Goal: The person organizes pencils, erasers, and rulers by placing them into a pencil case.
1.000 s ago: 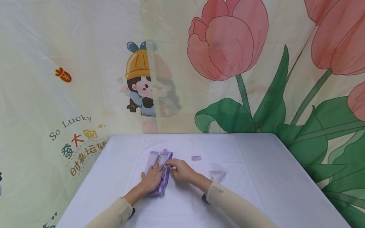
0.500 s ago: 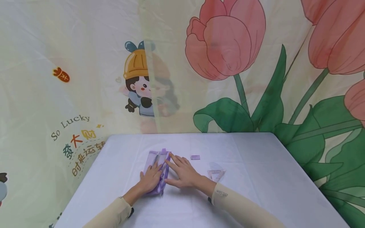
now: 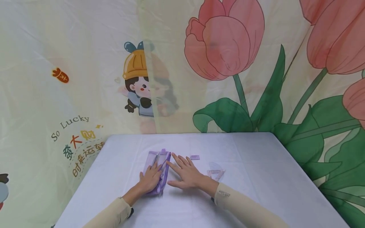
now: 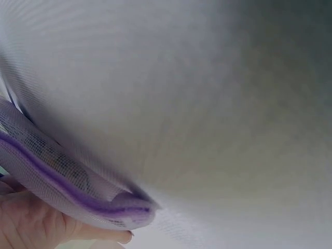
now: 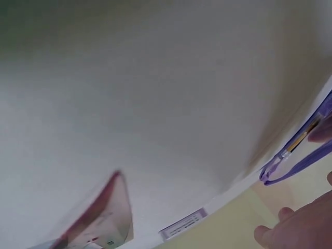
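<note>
A purple mesh pencil case [image 3: 166, 174] lies on the table, with slim pens [image 3: 155, 159] showing through it. My left hand [image 3: 149, 181] rests on top of the case, fingers extended over the mesh. Just right of the zipped edge, my right hand [image 3: 186, 173] is held with its fingers spread, nothing in its grasp. In the left wrist view the case [image 4: 78, 189] appears edge-on beside the left hand [image 4: 36, 223]. The right wrist view catches the right hand [image 5: 306, 225] below the far end of the case [image 5: 290, 168], where a gold-coloured tip shows inside.
A small purple-and-white block, perhaps an eraser [image 3: 195, 157], lies beyond the right hand. To its right are a clear pinkish set square [image 3: 217, 174] and a faint protractor [image 3: 215, 165]. A white cloth covers the table [image 3: 271, 183]; a printed curtain [image 3: 176, 123] hangs behind.
The right hand has let go of the case's right edge, spread its fingers and drawn slightly to the right. The left hand has stayed on the case.
</note>
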Action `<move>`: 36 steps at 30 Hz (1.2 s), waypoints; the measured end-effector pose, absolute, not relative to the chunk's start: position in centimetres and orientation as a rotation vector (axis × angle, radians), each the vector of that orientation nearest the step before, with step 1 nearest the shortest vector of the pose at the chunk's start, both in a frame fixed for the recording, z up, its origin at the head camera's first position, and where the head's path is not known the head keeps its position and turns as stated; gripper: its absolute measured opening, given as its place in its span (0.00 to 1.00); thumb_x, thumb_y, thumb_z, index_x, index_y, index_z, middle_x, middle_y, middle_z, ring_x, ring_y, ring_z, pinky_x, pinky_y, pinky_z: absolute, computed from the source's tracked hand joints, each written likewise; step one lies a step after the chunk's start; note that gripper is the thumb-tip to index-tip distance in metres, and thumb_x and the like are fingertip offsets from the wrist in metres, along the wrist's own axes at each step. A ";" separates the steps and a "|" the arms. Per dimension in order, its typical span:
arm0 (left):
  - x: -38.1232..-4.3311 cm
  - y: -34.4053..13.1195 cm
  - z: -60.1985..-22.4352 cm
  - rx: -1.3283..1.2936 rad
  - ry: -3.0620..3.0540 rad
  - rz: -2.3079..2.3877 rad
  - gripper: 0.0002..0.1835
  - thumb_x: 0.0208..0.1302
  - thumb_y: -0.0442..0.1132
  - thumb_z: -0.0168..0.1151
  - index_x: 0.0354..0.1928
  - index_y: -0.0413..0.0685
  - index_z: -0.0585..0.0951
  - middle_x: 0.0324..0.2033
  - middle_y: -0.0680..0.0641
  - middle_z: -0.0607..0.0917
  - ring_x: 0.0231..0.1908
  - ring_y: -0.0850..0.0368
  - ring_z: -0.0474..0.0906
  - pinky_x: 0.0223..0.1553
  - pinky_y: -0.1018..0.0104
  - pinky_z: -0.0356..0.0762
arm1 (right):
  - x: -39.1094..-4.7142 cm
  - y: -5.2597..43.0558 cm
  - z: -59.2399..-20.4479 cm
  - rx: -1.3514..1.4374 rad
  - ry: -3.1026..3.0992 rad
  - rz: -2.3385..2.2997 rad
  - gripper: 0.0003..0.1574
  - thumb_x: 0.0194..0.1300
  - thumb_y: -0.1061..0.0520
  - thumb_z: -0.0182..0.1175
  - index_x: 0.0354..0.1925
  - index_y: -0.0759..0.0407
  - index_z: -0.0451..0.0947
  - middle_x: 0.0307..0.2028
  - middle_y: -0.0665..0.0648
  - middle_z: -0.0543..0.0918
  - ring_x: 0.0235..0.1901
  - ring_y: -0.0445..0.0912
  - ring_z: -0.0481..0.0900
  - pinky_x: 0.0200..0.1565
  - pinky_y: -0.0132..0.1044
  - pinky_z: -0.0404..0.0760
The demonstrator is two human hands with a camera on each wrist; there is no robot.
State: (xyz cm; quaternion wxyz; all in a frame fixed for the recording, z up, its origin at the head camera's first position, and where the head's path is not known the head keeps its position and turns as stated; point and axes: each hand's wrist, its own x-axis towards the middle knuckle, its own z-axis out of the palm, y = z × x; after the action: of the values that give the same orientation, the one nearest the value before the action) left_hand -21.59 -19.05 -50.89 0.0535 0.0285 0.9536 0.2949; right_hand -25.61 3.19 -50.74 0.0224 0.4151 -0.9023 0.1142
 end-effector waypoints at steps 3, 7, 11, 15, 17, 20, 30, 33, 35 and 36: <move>-21.6 -19.0 -50.9 0.095 2.895 0.902 0.28 0.81 0.45 0.37 0.75 0.40 0.68 0.78 0.31 0.58 0.77 0.23 0.47 0.68 0.15 0.33 | -25.7 3.5 -50.7 1.294 -2.805 0.340 0.55 0.69 0.23 0.46 0.83 0.46 0.50 0.84 0.59 0.40 0.80 0.62 0.50 0.76 0.68 0.49; -21.5 -19.1 -50.8 0.112 2.887 0.923 0.28 0.81 0.45 0.36 0.76 0.40 0.67 0.78 0.32 0.57 0.77 0.22 0.45 0.67 0.15 0.30 | -25.9 3.9 -50.5 1.328 -2.798 0.291 0.55 0.69 0.22 0.46 0.82 0.46 0.51 0.84 0.58 0.38 0.80 0.62 0.50 0.76 0.68 0.48; -21.5 -19.2 -50.8 0.124 2.887 0.932 0.29 0.81 0.45 0.36 0.76 0.40 0.66 0.79 0.31 0.56 0.77 0.22 0.45 0.67 0.15 0.29 | -26.2 4.4 -50.3 1.355 -2.791 0.224 0.55 0.69 0.21 0.46 0.82 0.45 0.51 0.84 0.57 0.37 0.81 0.61 0.49 0.77 0.68 0.47; -21.4 -19.2 -50.9 0.121 2.881 0.940 0.29 0.81 0.45 0.36 0.76 0.40 0.66 0.78 0.31 0.56 0.77 0.22 0.44 0.67 0.15 0.29 | -26.7 5.1 -50.5 1.340 -2.794 0.201 0.55 0.69 0.21 0.46 0.82 0.45 0.52 0.84 0.58 0.39 0.80 0.62 0.51 0.76 0.69 0.50; -21.4 -19.2 -50.9 0.113 2.877 0.941 0.29 0.81 0.45 0.36 0.76 0.40 0.66 0.79 0.31 0.56 0.77 0.23 0.44 0.67 0.16 0.29 | -27.0 5.4 -50.4 1.321 -2.810 0.216 0.55 0.68 0.21 0.47 0.82 0.45 0.53 0.84 0.59 0.40 0.80 0.62 0.50 0.76 0.69 0.50; -21.4 -19.1 -50.9 0.109 2.882 0.943 0.29 0.81 0.45 0.36 0.76 0.40 0.66 0.79 0.32 0.56 0.77 0.24 0.44 0.68 0.16 0.29 | -27.4 6.0 -50.1 1.291 -2.839 0.250 0.55 0.68 0.21 0.48 0.82 0.45 0.52 0.84 0.58 0.39 0.80 0.62 0.50 0.76 0.69 0.49; -21.4 -19.1 -50.7 0.113 2.883 0.945 0.28 0.81 0.44 0.36 0.76 0.40 0.67 0.79 0.32 0.56 0.77 0.24 0.45 0.68 0.16 0.29 | -28.6 7.2 -49.4 1.242 -2.908 0.279 0.57 0.68 0.20 0.47 0.82 0.46 0.51 0.84 0.56 0.38 0.81 0.62 0.49 0.76 0.68 0.47; -21.4 -19.1 -50.7 0.117 2.881 0.950 0.28 0.81 0.44 0.36 0.76 0.39 0.67 0.78 0.32 0.56 0.77 0.24 0.45 0.68 0.16 0.29 | -28.9 7.6 -49.2 1.226 -2.933 0.297 0.57 0.67 0.20 0.48 0.82 0.47 0.52 0.84 0.57 0.40 0.80 0.63 0.50 0.76 0.69 0.47; -21.4 -19.1 -50.8 0.115 2.877 0.952 0.28 0.81 0.44 0.36 0.76 0.40 0.66 0.79 0.32 0.56 0.77 0.24 0.45 0.68 0.16 0.29 | -29.2 7.8 -49.2 1.200 -2.954 0.316 0.58 0.67 0.20 0.49 0.82 0.48 0.53 0.84 0.58 0.41 0.80 0.63 0.50 0.76 0.70 0.47; -21.4 -19.1 -50.8 0.116 2.877 0.951 0.28 0.81 0.44 0.36 0.76 0.40 0.66 0.79 0.32 0.56 0.77 0.24 0.45 0.68 0.16 0.29 | -29.4 8.0 -49.3 1.181 -2.961 0.326 0.58 0.67 0.20 0.49 0.82 0.48 0.53 0.84 0.58 0.42 0.80 0.63 0.50 0.76 0.70 0.47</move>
State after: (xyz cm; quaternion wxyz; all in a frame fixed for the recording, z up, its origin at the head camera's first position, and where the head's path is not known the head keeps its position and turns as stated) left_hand -21.37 -19.09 -50.84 0.0544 0.0383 0.9473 0.3133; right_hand -29.37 8.01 -49.28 -0.0313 0.3685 -0.9235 0.1017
